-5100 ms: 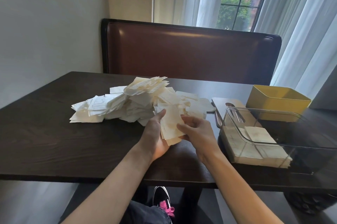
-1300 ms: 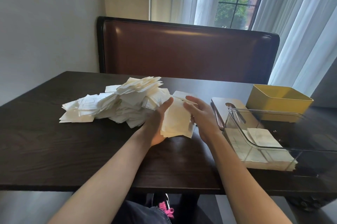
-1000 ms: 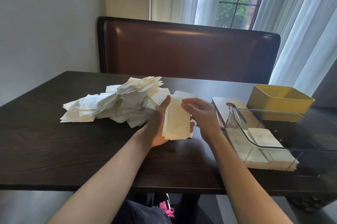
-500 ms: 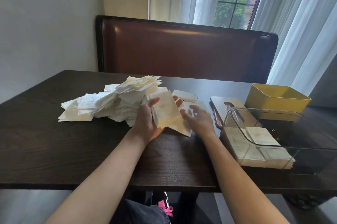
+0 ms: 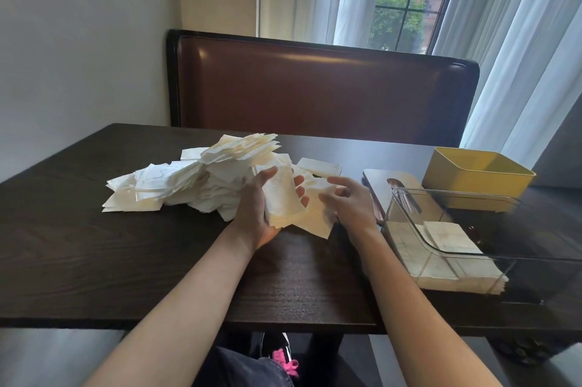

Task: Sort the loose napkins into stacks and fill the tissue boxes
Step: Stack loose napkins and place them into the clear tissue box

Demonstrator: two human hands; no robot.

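From the head camera, you look down at a dark wooden table (image 5: 94,248). Your left hand (image 5: 256,210) grips a small stack of napkins (image 5: 282,197), thumb across the near face and fingers curled behind it, the stack standing tilted just above the tabletop. Your right hand (image 5: 349,202) sits just beside it, its curled fingers pinching a loose napkin (image 5: 315,219) that lies against the bottom of the held stack. To the left of both hands, touching the left one, spreads a heaped pile of loose napkins (image 5: 195,181). To your right stands a clear tissue box (image 5: 472,229) with neat napkin stacks (image 5: 447,257) inside. Behind it are a yellow box (image 5: 475,178) and a flat grey lid (image 5: 381,185).
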